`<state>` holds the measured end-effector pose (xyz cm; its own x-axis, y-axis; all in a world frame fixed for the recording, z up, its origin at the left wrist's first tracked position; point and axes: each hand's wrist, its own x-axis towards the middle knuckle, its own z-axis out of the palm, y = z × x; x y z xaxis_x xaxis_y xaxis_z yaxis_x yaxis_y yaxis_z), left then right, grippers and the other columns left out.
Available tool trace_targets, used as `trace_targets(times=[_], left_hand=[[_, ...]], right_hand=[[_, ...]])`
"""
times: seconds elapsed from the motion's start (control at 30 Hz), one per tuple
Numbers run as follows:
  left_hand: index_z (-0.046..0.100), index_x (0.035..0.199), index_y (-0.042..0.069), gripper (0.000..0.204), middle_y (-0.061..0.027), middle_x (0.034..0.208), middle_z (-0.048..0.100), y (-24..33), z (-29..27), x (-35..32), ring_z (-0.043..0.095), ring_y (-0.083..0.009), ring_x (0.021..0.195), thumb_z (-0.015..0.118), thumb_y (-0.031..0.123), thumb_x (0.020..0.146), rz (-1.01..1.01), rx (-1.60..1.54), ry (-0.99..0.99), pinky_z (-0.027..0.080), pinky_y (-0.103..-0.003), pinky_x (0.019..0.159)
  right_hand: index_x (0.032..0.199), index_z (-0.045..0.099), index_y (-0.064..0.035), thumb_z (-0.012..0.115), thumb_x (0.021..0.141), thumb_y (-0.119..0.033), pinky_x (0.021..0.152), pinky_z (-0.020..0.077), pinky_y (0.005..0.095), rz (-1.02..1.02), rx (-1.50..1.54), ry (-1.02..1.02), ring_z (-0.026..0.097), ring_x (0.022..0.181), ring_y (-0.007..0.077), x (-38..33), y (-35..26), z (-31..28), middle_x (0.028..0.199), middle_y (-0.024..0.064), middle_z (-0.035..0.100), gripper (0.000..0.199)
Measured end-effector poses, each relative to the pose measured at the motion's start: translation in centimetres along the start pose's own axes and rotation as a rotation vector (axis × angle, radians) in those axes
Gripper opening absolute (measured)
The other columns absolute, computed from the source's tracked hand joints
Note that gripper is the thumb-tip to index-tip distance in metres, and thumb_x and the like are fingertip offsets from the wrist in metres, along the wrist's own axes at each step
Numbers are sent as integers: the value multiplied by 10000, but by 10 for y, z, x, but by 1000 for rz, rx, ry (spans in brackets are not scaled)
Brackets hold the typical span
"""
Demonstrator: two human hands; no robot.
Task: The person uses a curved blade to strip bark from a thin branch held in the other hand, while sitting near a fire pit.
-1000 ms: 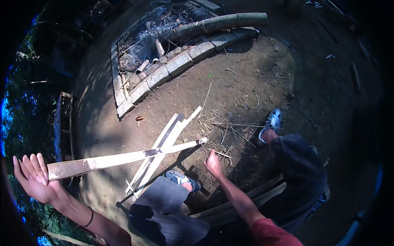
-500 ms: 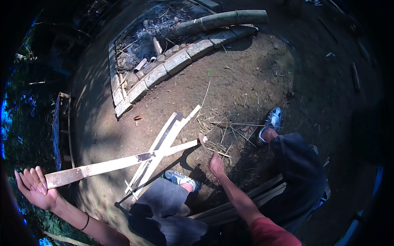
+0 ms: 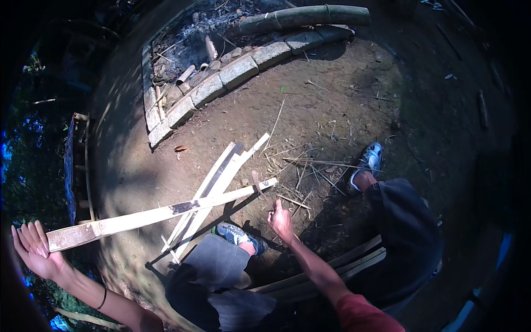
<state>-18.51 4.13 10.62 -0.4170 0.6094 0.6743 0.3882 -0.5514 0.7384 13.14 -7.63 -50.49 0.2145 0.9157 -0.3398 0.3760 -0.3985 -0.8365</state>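
Note:
My left hand [image 3: 40, 252], at the far left, grips the wide brown end of a long split bamboo strip [image 3: 138, 219]. This strip slants up to the right, pale with a dark patch, and crosses above several other bamboo strips [image 3: 221, 180] on the ground. My right hand [image 3: 281, 222] is closed on a curved, sickle-like knife [image 3: 258, 183], its handle mostly hidden by the fingers. The brownish blade lies across the strip near its far end; whether it cuts into the bamboo I cannot tell.
Thin shavings and twigs [image 3: 318, 171] litter the dirt between my shoes. Ahead, a block-edged fire pit [image 3: 238, 73] holds ash, with a thick bamboo pole [image 3: 304, 17] lying over it. More long split pieces [image 3: 354, 263] lie under my legs. A low wooden frame [image 3: 87, 166] stands at left.
The curved knife has moved left from the strip's far tip, so that a short length now shows beyond the blade. My right hand has shifted left with it, and the left hand slightly left.

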Motion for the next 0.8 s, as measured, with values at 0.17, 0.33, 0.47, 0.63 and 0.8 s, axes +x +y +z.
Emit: trace_targets(times=[0.17,0.33,0.47,0.63,0.8], left_hand=[[508,1287,-43,367,-178,1090,556,11,42,-25,618,-273,951,428,168,998,21,120,187,518,-423,980],[515,1289,-30,363,-166,1074,565,13,-9,0,629,-252,910,430,165,995,-17,-43,-125,533,-415,957],[521,1282,-32,359,-154,1051,571,18,36,-28,638,-229,858,428,162,995,41,33,56,543,-394,931],[531,1274,-20,347,-155,1043,573,14,23,-11,641,-216,846,439,158,990,-40,-288,-376,549,-384,920],[531,1267,-19,344,-153,1021,569,20,15,-7,632,-205,826,453,165,988,-32,-190,-218,551,-387,921]], right_hand=[[1041,454,-68,621,801,-127,583,498,549,-139,234,-66,615,624,473,-50,-95,0,630,261,592,298],[1029,460,-49,614,765,-93,575,490,505,-117,186,-149,623,625,448,-62,-116,-9,654,227,597,309],[993,509,-19,597,826,-143,648,498,550,67,-29,-72,642,707,463,-7,2,2,704,282,626,226],[1011,520,-20,628,798,-123,612,499,519,-6,-33,-35,631,675,448,-14,-11,-13,694,247,620,259],[1032,494,-33,631,790,-112,634,502,551,-138,220,-45,622,681,486,-51,-78,-11,679,280,610,288]])
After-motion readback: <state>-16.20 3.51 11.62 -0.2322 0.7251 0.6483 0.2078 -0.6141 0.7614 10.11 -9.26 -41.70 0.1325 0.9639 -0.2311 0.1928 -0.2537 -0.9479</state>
